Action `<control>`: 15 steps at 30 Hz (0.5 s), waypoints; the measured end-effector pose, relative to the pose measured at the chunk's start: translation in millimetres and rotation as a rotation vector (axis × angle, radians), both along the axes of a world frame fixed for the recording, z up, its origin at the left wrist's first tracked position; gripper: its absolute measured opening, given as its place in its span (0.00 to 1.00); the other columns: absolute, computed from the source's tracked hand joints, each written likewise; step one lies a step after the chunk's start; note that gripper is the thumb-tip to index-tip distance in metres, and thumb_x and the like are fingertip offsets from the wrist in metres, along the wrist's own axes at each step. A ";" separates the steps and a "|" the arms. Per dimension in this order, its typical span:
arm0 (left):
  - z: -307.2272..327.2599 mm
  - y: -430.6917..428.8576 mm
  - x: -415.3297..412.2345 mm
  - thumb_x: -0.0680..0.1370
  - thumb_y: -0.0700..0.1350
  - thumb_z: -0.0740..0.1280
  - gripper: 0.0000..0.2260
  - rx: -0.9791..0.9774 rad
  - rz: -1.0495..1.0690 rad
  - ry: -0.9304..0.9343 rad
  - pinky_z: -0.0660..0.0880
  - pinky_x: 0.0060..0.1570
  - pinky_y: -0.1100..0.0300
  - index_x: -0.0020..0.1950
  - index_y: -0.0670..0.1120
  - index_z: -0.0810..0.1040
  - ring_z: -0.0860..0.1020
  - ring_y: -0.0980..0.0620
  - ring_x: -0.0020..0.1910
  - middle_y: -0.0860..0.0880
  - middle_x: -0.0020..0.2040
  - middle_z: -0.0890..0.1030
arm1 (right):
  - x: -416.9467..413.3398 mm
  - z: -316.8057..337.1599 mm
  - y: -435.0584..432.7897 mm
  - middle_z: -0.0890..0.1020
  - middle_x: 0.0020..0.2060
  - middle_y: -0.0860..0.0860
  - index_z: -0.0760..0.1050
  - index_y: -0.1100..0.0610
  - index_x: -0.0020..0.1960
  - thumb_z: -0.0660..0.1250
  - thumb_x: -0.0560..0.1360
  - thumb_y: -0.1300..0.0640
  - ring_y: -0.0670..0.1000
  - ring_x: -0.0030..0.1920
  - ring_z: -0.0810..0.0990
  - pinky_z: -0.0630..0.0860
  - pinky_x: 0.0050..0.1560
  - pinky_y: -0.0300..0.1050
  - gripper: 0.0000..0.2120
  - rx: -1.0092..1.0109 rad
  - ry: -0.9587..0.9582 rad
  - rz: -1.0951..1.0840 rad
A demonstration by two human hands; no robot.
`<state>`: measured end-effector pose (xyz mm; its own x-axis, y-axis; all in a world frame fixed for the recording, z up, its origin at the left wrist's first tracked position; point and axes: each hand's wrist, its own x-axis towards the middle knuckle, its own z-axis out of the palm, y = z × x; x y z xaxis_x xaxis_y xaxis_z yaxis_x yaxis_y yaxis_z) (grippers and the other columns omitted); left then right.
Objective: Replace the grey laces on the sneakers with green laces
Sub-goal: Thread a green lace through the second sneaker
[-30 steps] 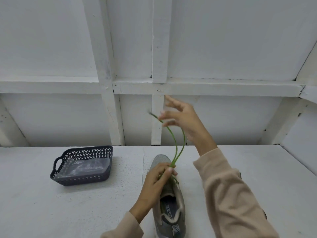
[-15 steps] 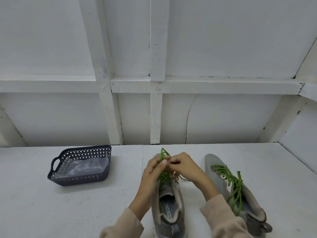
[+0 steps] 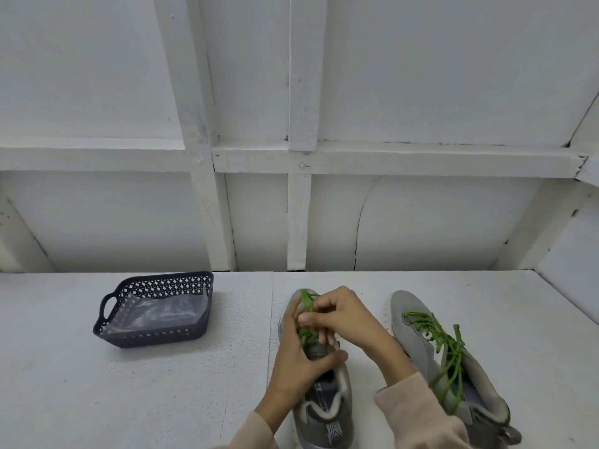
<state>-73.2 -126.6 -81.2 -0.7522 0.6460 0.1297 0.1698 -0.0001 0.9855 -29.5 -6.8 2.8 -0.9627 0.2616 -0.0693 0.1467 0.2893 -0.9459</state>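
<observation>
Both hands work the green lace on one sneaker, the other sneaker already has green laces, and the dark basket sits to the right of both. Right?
No. The head view shows the dark basket left of the sneaker in hand and the laced sneaker, not right. The rest holds.

The only print I can read is on the insole (image 3: 323, 396) of the sneaker (image 3: 343, 388) in front of me. White capitals run along a dark strip, showing "EMO" and further up "FO". My left hand (image 3: 298, 361) covers whatever follows. The other sneaker (image 3: 418, 338) has a small white mark inside, too small to read.
</observation>
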 end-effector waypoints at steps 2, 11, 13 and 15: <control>-2.5 -0.4 -1.2 0.60 0.54 0.80 0.51 -0.030 0.025 0.006 0.73 0.63 0.65 0.76 0.58 0.54 0.71 0.63 0.66 0.58 0.69 0.69 | 1.7 1.4 -1.4 0.77 0.24 0.54 0.79 0.71 0.39 0.73 0.72 0.63 0.47 0.22 0.73 0.68 0.23 0.37 0.10 -0.043 0.024 -0.018; -8.8 -3.7 -7.4 0.61 0.52 0.81 0.48 -0.019 -0.011 0.042 0.71 0.65 0.62 0.74 0.56 0.57 0.71 0.62 0.67 0.58 0.68 0.69 | 12.1 10.1 -0.5 0.77 0.30 0.55 0.82 0.64 0.43 0.72 0.72 0.61 0.47 0.23 0.70 0.60 0.23 0.36 0.05 -0.273 0.129 -0.048; -9.6 -9.1 -7.9 0.61 0.53 0.81 0.46 0.035 0.004 -0.012 0.70 0.63 0.66 0.73 0.55 0.60 0.70 0.65 0.67 0.60 0.68 0.70 | 15.5 15.6 9.9 0.74 0.29 0.51 0.82 0.59 0.44 0.71 0.71 0.57 0.47 0.23 0.66 0.55 0.23 0.37 0.06 -0.454 0.235 -0.182; -11.9 -15.7 -8.0 0.64 0.55 0.78 0.38 0.099 0.046 -0.089 0.71 0.62 0.67 0.71 0.54 0.65 0.71 0.65 0.66 0.61 0.67 0.72 | 19.5 13.5 25.3 0.72 0.28 0.50 0.80 0.58 0.43 0.70 0.71 0.56 0.47 0.23 0.64 0.53 0.24 0.38 0.05 -0.594 0.290 -0.343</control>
